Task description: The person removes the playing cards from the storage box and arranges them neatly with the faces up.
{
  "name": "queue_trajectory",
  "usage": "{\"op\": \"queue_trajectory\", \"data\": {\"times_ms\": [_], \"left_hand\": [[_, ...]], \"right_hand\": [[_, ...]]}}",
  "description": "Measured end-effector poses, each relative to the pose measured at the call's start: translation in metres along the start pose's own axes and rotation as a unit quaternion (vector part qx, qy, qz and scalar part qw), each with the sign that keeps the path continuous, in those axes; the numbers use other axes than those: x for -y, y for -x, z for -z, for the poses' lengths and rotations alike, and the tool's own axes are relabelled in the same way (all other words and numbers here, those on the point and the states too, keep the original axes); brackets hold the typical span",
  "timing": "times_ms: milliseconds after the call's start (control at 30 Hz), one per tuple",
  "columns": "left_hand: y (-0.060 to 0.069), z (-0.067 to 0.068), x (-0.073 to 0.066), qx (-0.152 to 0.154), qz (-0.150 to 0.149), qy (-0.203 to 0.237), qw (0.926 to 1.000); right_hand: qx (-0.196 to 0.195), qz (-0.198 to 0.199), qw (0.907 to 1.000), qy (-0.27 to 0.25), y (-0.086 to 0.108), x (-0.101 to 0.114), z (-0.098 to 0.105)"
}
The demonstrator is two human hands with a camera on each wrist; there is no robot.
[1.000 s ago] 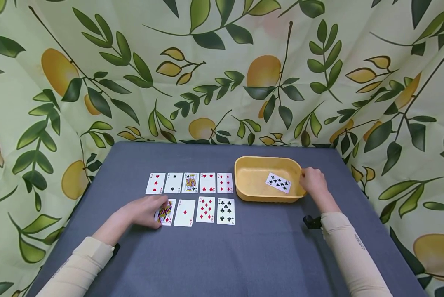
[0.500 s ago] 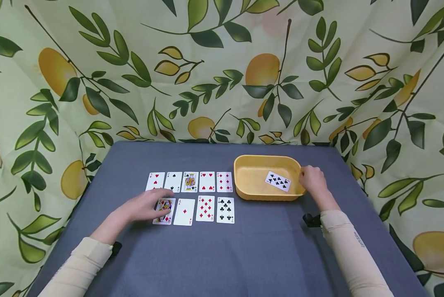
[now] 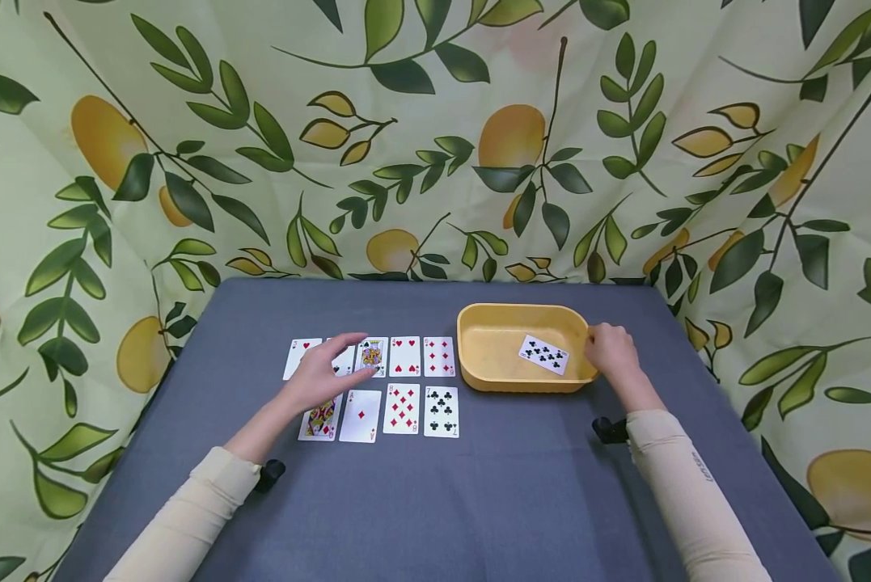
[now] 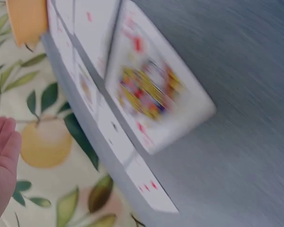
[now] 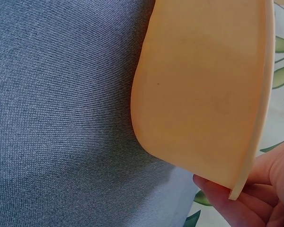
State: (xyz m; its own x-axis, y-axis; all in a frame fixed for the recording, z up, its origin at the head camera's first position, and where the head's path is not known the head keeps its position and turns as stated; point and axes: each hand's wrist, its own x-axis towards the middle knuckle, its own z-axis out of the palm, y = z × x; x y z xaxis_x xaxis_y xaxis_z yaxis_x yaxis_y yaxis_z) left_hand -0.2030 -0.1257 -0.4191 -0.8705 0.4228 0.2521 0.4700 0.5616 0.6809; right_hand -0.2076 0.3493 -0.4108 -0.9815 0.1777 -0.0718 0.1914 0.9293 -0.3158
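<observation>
My left hand is over the left part of two rows of playing cards, fingers extended and thumb apart, holding nothing. Beneath it lies a face card of diamonds, partly covered, and behind it a king and a spades card. In the left wrist view, my left hand shows at the left edge, apart from the cards. With curled fingers and thumb, my right hand grips the right end rim of a yellow plastic basin. A clubs card lies tilted inside it.
Right of the face card, the front row has an ace of diamonds, a diamonds card and a clubs card. Hearts and diamonds cards end the back row beside the basin. A patterned cloth hangs behind the table.
My left hand has left the face card of diamonds and moved right and away from me, over the back row; the card stays on the table. My right hand keeps its grip on the basin.
</observation>
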Motion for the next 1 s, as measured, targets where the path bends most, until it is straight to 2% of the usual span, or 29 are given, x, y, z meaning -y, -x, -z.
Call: {"op": "queue_trajectory", "data": {"times_ms": [133, 267, 533, 800, 1000], "left_hand": [[-0.014, -0.013, -0.013, -0.012, 0.019, 0.062, 0.9978], [-0.026, -0.027, -0.026, -0.019, 0.027, 0.102, 0.9942], [-0.044, -0.051, -0.049, -0.012, 0.018, 0.108, 0.9939], [-0.064, -0.078, -0.071, -0.009, -0.004, 0.125, 0.9922], [-0.082, -0.1, -0.087, -0.001, 0.007, 0.13, 0.9915]], "right_hand": [[0.0, -0.002, 1.0, 0.0, 0.0, 0.0, 0.0], [-0.001, -0.002, 1.0, 0.0, 0.0, -0.001, -0.001], [-0.011, 0.009, 0.9999, 0.004, -0.002, -0.003, -0.001], [-0.011, 0.005, 0.9999, 0.006, -0.002, -0.002, 0.0], [-0.009, 0.002, 1.0, 0.004, -0.002, -0.001, 0.0]]}}
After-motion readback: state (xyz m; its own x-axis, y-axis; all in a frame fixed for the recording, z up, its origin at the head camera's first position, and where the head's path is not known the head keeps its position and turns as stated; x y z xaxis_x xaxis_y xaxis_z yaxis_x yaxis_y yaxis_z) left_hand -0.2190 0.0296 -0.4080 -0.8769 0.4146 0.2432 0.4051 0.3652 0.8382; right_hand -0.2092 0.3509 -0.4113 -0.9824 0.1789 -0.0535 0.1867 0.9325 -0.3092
